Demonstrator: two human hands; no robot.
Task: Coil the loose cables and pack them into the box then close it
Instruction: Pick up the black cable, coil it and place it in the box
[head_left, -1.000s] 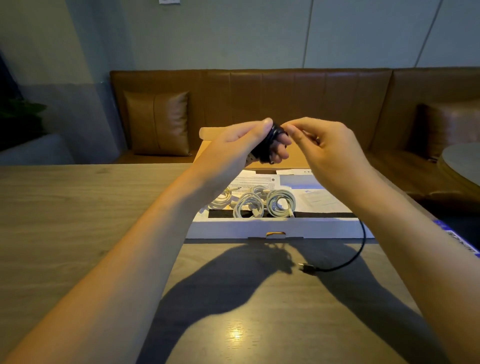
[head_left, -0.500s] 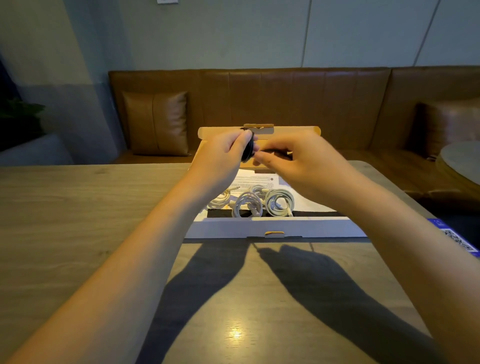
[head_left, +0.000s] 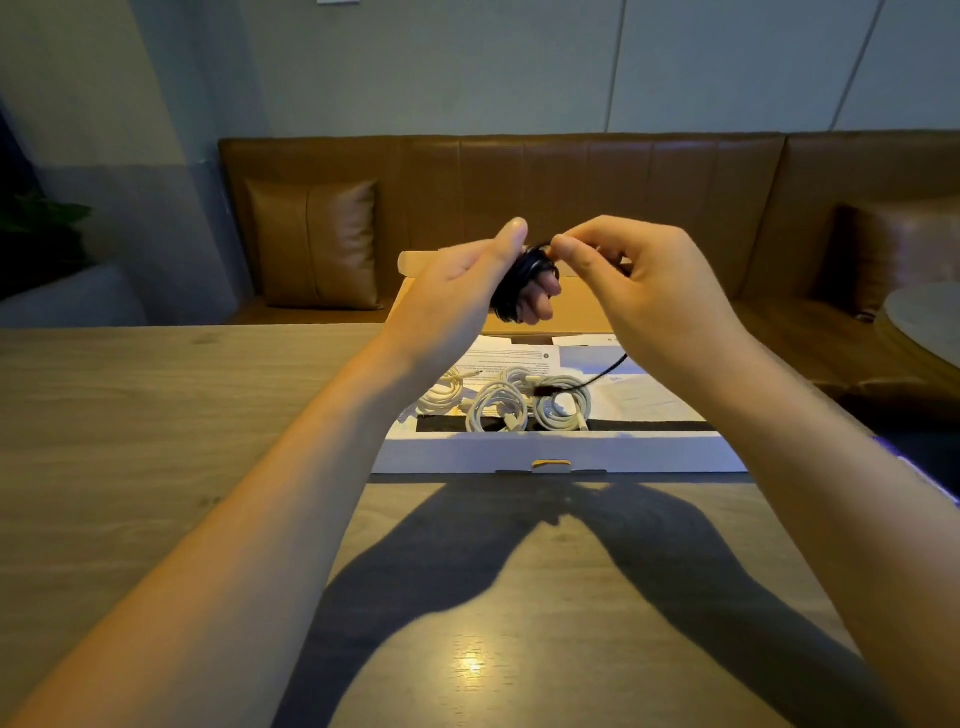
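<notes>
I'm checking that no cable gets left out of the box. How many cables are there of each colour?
White cables, coiled in the box: 3
Black cable, wound on the left hand with the right hand pinching its strand: 1
Total: 4

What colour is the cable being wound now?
Black, wound around the left hand; head view.

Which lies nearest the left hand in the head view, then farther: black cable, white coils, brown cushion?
1. Black cable, held in the left hand.
2. White coils, below, inside the box.
3. Brown cushion, far left on the bench.
</notes>
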